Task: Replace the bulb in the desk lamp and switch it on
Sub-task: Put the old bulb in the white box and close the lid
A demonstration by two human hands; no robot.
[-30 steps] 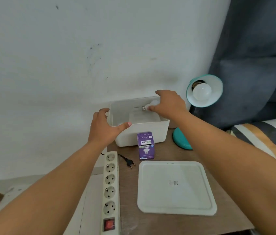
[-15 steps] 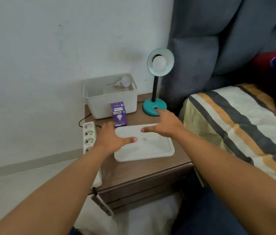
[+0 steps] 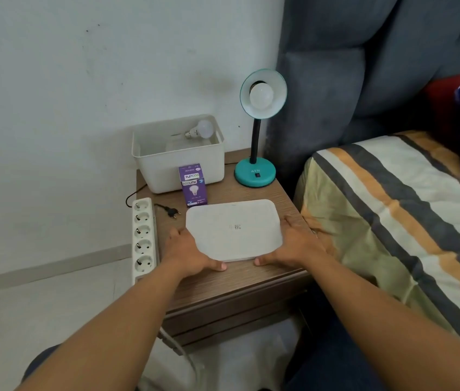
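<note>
A teal desk lamp (image 3: 255, 172) stands at the back right of the bedside table (image 3: 240, 280), with a white bulb (image 3: 261, 95) in its shade, unlit. A second bulb (image 3: 199, 129) lies inside the open white bin (image 3: 178, 165). A purple bulb box (image 3: 192, 185) stands in front of the bin. The lamp's plug (image 3: 173, 212) lies loose beside the power strip (image 3: 143, 239). The flat white lid (image 3: 234, 230) lies on the table. My left hand (image 3: 188, 251) grips its left edge and my right hand (image 3: 296, 244) grips its right edge.
A bed with a striped cover (image 3: 409, 215) is right of the table. A grey padded headboard (image 3: 364, 66) rises behind the lamp. The wall is to the left and the pale floor (image 3: 39, 300) below it.
My right hand let go of the bulb in the bin. Both hands drew back from the bin and came down onto the lid's two side edges. The view pulled back.
</note>
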